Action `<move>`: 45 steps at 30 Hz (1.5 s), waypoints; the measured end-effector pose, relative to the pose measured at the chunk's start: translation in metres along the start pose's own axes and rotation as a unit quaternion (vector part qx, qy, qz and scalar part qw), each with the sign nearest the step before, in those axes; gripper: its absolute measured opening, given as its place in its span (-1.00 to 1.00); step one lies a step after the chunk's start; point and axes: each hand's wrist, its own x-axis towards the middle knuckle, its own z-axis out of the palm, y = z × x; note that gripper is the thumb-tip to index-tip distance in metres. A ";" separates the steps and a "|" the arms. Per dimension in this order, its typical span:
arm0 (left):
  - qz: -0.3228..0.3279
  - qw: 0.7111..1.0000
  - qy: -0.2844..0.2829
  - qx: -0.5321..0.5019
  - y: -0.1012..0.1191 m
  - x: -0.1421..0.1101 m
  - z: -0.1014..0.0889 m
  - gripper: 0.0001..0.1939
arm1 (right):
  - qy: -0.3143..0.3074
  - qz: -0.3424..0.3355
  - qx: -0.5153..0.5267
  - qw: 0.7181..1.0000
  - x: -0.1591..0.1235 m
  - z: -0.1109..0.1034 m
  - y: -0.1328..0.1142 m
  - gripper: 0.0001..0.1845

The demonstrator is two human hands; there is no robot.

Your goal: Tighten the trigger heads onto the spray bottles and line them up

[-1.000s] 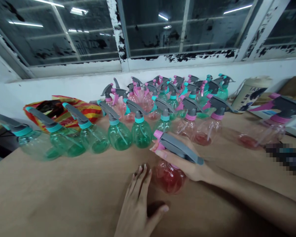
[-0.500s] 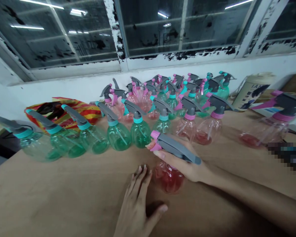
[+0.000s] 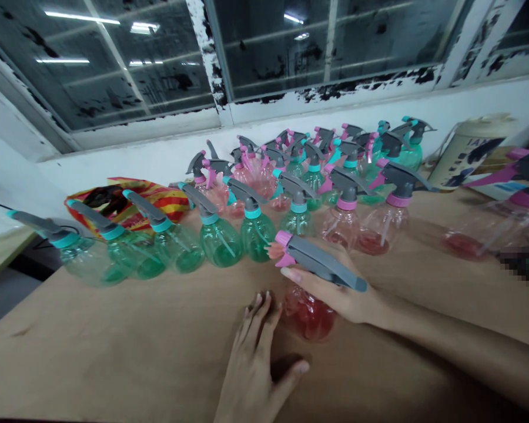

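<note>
A pink spray bottle [image 3: 312,317] with a grey and pink trigger head stands on the wooden table [image 3: 127,346]. My right hand [image 3: 335,282] is wrapped round its neck, under the trigger head, and hides part of the collar. Flat on the table just left of that bottle lies my left hand [image 3: 262,358], fingers stretched and thumb apart, holding nothing. Beyond my hands runs a row of spray bottles: green ones such as a green spray bottle [image 3: 221,244] to the left and clear pink ones such as a pink-collared spray bottle [image 3: 385,226] to the right.
Behind the row, several more pink and green spray bottles [image 3: 315,173] crowd against the wall. A red and yellow striped bag [image 3: 158,200] lies at the back left. At the back right stands a cream-coloured container [image 3: 469,150]. A dark blurred object [image 3: 526,264] lies at the right edge.
The camera view has shifted slightly, so the bottles appear a little further right. My right hand keeps its grip on the pink spray bottle, and my left hand stays flat beside it.
</note>
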 end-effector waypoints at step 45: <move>0.012 1.000 0.002 0.013 -0.002 0.000 0.004 -0.21 | -0.012 -0.009 -0.020 1.000 -0.001 -0.001 0.000 -0.92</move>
